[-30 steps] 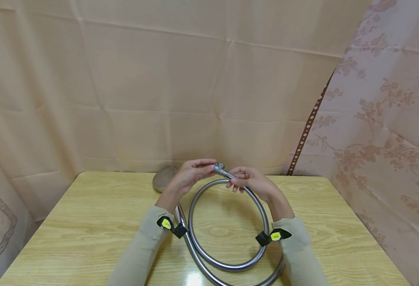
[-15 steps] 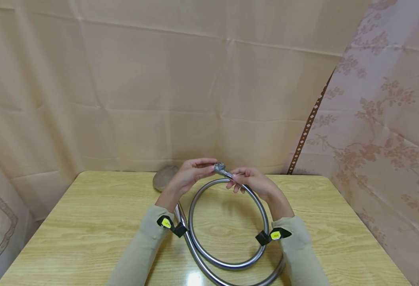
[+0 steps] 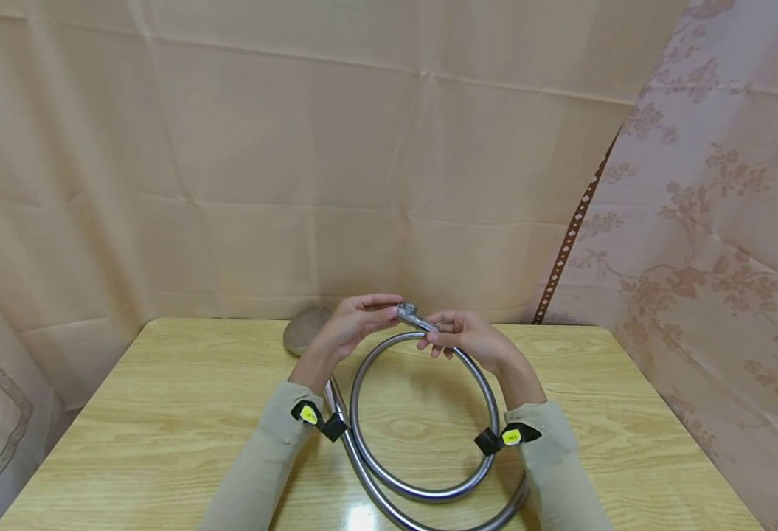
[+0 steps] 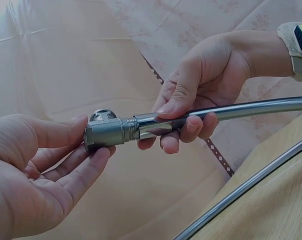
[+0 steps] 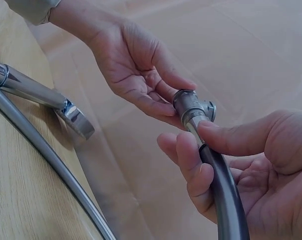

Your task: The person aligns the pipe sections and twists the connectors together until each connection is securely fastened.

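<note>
My left hand pinches a small grey metal pipe fitting with a short side outlet, between thumb and fingertips. Threads show on the side of the fitting that faces the hose. Against these threads sits the chrome end nut of a shiny metal shower hose. Thumb and fingers of my right hand grip the hose end at this nut. Fitting and hose end are in line, held up above the table's far edge. From there the hose loops down to a round shower head, partly behind my left hand in the head view.
The wooden table carries the lower hose loops and the shower head at its far left-centre edge. A beige curtain hangs right behind the table. Patterned pink cloth hangs at the right.
My right thumb moves up a little on the hose end, then back down. My left hand and the fitting stay in nearly the same place.
</note>
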`<state>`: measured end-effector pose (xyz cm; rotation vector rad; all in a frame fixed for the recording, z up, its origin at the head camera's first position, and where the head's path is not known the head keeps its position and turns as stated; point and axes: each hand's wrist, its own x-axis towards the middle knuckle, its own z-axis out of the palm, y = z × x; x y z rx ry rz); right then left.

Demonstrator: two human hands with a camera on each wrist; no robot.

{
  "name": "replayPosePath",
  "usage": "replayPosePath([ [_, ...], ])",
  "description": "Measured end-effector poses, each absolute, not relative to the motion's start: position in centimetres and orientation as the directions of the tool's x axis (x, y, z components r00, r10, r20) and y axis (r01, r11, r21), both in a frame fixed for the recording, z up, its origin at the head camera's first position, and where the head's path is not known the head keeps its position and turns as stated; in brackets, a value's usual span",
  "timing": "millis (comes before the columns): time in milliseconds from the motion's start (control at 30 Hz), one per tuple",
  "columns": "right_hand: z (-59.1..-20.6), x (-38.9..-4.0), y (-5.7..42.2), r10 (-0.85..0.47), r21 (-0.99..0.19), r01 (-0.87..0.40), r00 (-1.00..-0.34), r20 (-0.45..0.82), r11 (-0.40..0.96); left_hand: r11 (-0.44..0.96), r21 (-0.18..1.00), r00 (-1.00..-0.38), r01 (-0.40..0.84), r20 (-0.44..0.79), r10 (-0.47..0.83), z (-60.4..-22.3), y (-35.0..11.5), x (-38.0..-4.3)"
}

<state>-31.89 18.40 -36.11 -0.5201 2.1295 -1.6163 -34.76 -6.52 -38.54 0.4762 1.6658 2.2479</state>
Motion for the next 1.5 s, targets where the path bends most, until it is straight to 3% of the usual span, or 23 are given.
replayPosePath([
  [1500, -36.33, -31.75, 18.21, -0.519, -0.97, -0.043, -0.85, -0.089, 0.238, -0.258, 0.965, -0.899, -0.04, 0.078, 0.432, -38.74, -6.62, -34.84],
])
